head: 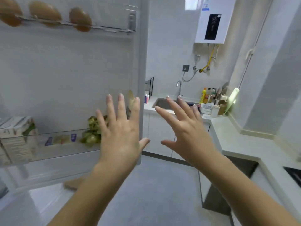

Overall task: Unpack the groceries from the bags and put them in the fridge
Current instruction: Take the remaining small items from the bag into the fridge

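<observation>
Standing in the lower shelf (48, 144) of the open fridge door (65, 70), a bunch of green grapes (92, 132) sits just left of the left hand's little finger and is partly hidden by it. Further left of those fingers, in the same shelf, lie some small packets (61, 140) with purple and yellow patches, and then a stack of pale cartons (14, 137). Their print is too blurred to read. High above the fingertips, three brown eggs (44, 13) sit in the door's top rack (73, 26).

The left hand (120, 132) is raised with its back to the camera, its fingers (121, 108) straight and spread wide, holding nothing. It overlaps the door's right edge, but whether it touches the door cannot be told. The right hand (189, 132) is just beside it, thumbs near but apart, its fingers (172, 110) also splayed wide and empty.

Beyond the right fingertips are a steel sink (164, 103) and its tap (178, 87). Right of them a yellow bottle (203, 95) stands among other bottles on the white counter (236, 136), labels unreadable. Well above, a white water heater (213, 23) with a black panel hangs on the wall. It has a blue sticker at its top, whose text is illegible.
</observation>
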`<action>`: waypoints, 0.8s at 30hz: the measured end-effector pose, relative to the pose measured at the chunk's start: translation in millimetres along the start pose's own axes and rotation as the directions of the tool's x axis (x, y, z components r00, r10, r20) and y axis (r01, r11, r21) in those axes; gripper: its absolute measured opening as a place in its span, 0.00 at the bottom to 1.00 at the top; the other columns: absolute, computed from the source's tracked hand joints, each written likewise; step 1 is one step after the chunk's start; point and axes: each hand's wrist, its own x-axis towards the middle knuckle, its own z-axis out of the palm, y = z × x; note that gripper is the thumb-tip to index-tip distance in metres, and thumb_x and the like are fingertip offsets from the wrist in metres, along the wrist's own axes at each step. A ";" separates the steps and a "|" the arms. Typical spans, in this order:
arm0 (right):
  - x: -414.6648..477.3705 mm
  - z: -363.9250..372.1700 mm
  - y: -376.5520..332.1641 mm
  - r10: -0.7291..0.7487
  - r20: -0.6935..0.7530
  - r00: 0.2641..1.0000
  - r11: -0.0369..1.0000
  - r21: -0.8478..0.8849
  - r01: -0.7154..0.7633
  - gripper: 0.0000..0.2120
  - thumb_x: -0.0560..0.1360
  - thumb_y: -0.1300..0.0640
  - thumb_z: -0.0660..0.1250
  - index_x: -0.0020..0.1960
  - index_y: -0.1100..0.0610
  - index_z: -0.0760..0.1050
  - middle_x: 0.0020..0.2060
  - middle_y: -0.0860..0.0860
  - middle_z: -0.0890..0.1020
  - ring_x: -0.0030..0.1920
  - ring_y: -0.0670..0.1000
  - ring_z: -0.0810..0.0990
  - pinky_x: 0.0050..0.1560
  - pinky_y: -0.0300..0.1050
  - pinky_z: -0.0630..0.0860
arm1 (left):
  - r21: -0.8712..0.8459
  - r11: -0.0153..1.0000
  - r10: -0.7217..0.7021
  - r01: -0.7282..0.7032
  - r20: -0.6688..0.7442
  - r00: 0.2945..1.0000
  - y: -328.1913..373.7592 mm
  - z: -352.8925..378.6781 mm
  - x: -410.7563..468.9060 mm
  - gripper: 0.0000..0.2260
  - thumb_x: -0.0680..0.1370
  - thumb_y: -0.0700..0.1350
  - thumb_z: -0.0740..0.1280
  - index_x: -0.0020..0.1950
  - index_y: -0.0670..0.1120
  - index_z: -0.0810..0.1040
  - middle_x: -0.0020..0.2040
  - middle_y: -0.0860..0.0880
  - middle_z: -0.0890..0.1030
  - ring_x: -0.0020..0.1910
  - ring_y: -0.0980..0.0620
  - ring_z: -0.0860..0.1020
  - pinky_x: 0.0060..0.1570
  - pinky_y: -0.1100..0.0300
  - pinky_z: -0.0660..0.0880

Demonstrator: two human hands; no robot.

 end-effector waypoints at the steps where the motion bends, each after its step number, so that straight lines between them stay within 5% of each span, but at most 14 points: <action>1: -20.1 -6.2 17.6 0.048 0.054 0.997 0.997 -0.065 -0.044 0.52 0.59 0.44 0.81 0.76 0.46 0.58 0.77 0.56 0.59 0.77 0.63 0.55 0.71 0.71 0.55 | -0.026 1.000 0.015 -0.014 0.003 1.000 21.8 8.9 -5.9 0.51 0.73 0.65 0.64 0.74 0.52 0.26 0.76 0.43 0.31 0.73 0.38 0.29 0.71 0.35 0.38; 4: -82.0 -21.8 71.2 0.230 0.216 0.949 0.962 -0.200 -0.187 0.58 0.66 0.38 0.74 0.74 0.38 0.29 0.77 0.51 0.33 0.75 0.60 0.29 0.70 0.68 0.34 | -0.110 0.991 0.076 -0.073 0.025 0.997 87.9 31.7 -24.1 0.56 0.70 0.67 0.67 0.71 0.52 0.21 0.72 0.42 0.22 0.70 0.37 0.23 0.67 0.31 0.33; 7: -138.9 -37.4 115.8 0.429 0.300 0.852 0.891 -0.294 -0.345 0.60 0.69 0.36 0.71 0.64 0.36 0.16 0.72 0.50 0.23 0.71 0.60 0.22 0.66 0.68 0.29 | -0.166 0.977 0.156 -0.136 0.115 0.981 154.3 53.7 -45.6 0.58 0.68 0.70 0.66 0.69 0.52 0.19 0.68 0.43 0.18 0.68 0.37 0.21 0.65 0.29 0.32; 14: -258.0 -81.4 189.6 0.675 0.300 0.674 0.727 -0.425 -0.539 0.60 0.68 0.35 0.70 0.69 0.40 0.19 0.73 0.55 0.24 0.72 0.65 0.25 0.67 0.74 0.35 | -0.283 0.906 0.390 -0.315 0.265 0.882 297.6 85.4 -98.4 0.58 0.68 0.71 0.65 0.69 0.53 0.19 0.67 0.43 0.17 0.66 0.37 0.19 0.63 0.29 0.31; 24: -390.1 -119.2 251.2 0.912 0.243 0.329 0.409 -0.560 -0.720 0.59 0.70 0.35 0.68 0.66 0.43 0.16 0.68 0.54 0.20 0.71 0.64 0.24 0.68 0.73 0.35 | -0.432 0.710 0.690 -0.557 0.264 0.675 456.5 116.8 -147.3 0.56 0.70 0.67 0.67 0.71 0.52 0.21 0.73 0.43 0.24 0.70 0.38 0.23 0.65 0.29 0.32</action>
